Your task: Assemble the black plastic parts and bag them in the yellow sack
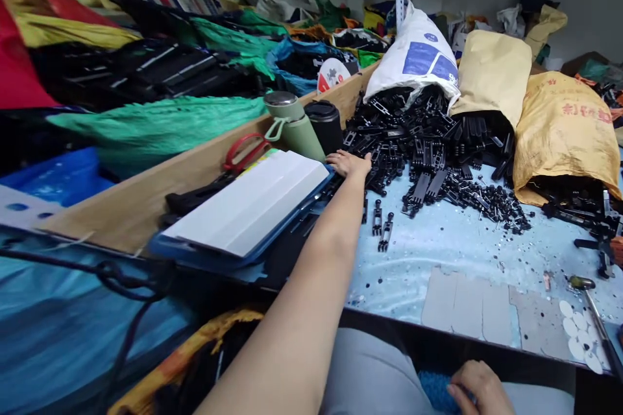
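Bare and outstretched, the person's left forearm crosses the near edge of the workbench, above gray-clad legs. Its left hand is open, palm down and fingers spread, at the left end of a heap of black plastic clip parts; whether anything lies under the palm cannot be told. Low by the lap, short of the bench's near edge, the right hand is loosely curled, and its grip cannot be told.

The heap spreads along the bench's far side, below the mouths of a white woven sack and a beige sack. A yellow sack stands toward the far right corner. Small black pins lie in front of the heap, and two separate clip pieces lie nearer the hand.

Along the bench's left edge, by a wooden board, stand a green flask and a black lidded cup, with red-handled scissors and a white folded panel nearer. Gray flat sheets and white discs lie along the near edge.
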`<state>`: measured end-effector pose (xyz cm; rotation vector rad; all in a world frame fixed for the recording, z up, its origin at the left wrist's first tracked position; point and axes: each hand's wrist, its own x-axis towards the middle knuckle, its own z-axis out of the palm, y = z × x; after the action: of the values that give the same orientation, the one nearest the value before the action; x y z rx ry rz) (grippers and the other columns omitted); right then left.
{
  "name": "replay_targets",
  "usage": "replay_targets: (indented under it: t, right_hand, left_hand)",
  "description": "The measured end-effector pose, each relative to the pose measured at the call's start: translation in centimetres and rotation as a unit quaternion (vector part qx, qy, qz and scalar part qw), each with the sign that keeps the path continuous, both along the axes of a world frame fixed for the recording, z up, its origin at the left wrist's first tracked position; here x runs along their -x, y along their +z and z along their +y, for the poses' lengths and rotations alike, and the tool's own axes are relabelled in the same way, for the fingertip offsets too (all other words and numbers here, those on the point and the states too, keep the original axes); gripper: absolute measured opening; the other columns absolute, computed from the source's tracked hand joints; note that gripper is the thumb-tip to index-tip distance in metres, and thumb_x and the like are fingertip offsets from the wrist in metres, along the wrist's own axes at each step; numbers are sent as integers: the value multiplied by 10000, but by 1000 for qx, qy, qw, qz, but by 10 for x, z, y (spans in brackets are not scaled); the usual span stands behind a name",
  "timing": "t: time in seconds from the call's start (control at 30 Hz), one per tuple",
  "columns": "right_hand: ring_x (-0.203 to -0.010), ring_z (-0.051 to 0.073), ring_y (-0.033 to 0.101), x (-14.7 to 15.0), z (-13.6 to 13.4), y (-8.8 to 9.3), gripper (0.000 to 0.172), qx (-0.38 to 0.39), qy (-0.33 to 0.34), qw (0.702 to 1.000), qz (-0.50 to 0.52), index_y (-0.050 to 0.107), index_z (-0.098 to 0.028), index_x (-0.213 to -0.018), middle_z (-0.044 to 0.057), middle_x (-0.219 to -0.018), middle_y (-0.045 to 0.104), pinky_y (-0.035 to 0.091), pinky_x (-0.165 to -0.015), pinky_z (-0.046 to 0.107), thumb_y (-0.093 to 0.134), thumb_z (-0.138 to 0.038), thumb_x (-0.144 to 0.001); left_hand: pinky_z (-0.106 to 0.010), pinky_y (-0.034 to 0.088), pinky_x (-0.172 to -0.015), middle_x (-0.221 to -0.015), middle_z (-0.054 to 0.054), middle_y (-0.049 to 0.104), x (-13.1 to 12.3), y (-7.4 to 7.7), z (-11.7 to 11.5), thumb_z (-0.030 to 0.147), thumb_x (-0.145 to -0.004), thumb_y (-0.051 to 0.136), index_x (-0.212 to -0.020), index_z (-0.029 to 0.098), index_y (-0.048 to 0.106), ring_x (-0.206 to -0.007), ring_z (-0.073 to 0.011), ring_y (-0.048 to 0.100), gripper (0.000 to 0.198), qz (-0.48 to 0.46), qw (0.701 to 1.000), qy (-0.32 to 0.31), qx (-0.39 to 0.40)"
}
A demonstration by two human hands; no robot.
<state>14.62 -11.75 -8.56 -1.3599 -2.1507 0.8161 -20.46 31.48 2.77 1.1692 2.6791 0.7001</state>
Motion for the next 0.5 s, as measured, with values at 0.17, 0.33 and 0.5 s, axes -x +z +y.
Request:
replay_targets:
  t: [0.17, 0.33, 0.5]
  right_hand:
    - [-731, 191, 625, 24, 39, 60, 193, 21, 61, 996, 56, 627, -270, -863, 25, -786, 656, 494, -675, 312, 453, -347, -894]
    - [-762, 162, 593, 32, 116, 100, 247, -56, 105, 993, 7, 628, -202, -868, 47, -791, 642, 452, -712, 282, 431, -342, -922]
    - [-981, 197, 554, 50, 235, 109, 264, -119, -42, 990, -67, 558, -183, -1100, 103, -1086, 586, 439, -851, 316, 433, -320, -912]
  left_hand:
    - [-546, 193, -1029, -1386, -332, 270, -24, -18, -8, 664, -707, 520, -1299, -67, 347, -1275, -444, 257, 956, 39, 998, -23, 51]
    - [-528, 270, -995, -1394, -309, 291, -83, -33, -43, 750, -704, 391, -1356, 30, 333, -1275, -454, 295, 973, 30, 995, -86, 51]
    - [-477, 252, -1031, -1326, -312, 402, -142, -33, -82, 651, -811, 313, -1377, 9, 292, -1257, -381, 377, 856, 15, 986, -162, 36]
